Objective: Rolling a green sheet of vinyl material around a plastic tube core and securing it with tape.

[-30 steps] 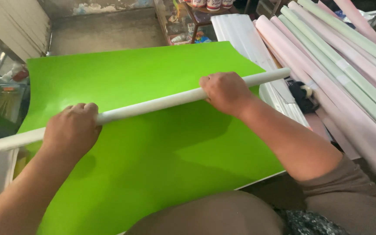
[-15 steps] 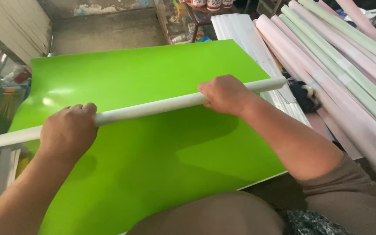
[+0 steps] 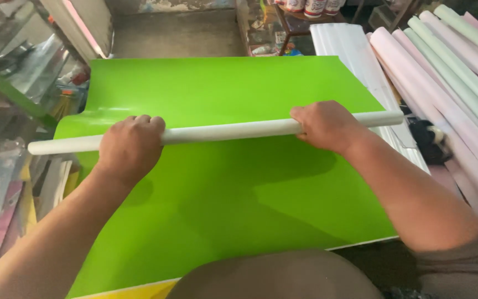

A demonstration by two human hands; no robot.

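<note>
Head view looks down on a bright green sheet (image 3: 222,205) spread flat and filling the middle of the picture. Across its upper half lies a long white tube (image 3: 228,132), running from about 9 o'clock to 3 o'clock with the right end a little higher. Both ends of the tube stick out past the sheet's side edges.

The left hand (image 3: 130,147) is closed over the tube toward 9 o'clock, knuckles up and fingers curled over its far side. The right hand (image 3: 323,125) is clamped on the tube toward 3 o'clock in the same way, thumb side pointing inward. The two hands are well apart, with a bare stretch of tube between them. Whether the tube presses on the sheet or floats just above it I cannot tell; its shadow falls on the green just below it.

At the sheet's left edge the paper curls upward near 10 o'clock. A yellow strip (image 3: 139,289) shows under the sheet's near edge at 7 o'clock.

At 1 to 3 o'clock a stack of pink and pale green rolls (image 3: 455,83) lies slanted, just beside the sheet's right side, with a flat white bundle (image 3: 349,50) between them and the sheet. At 9 to 11 o'clock stands a cluttered shelf (image 3: 17,99) with plastic-wrapped goods.
</note>
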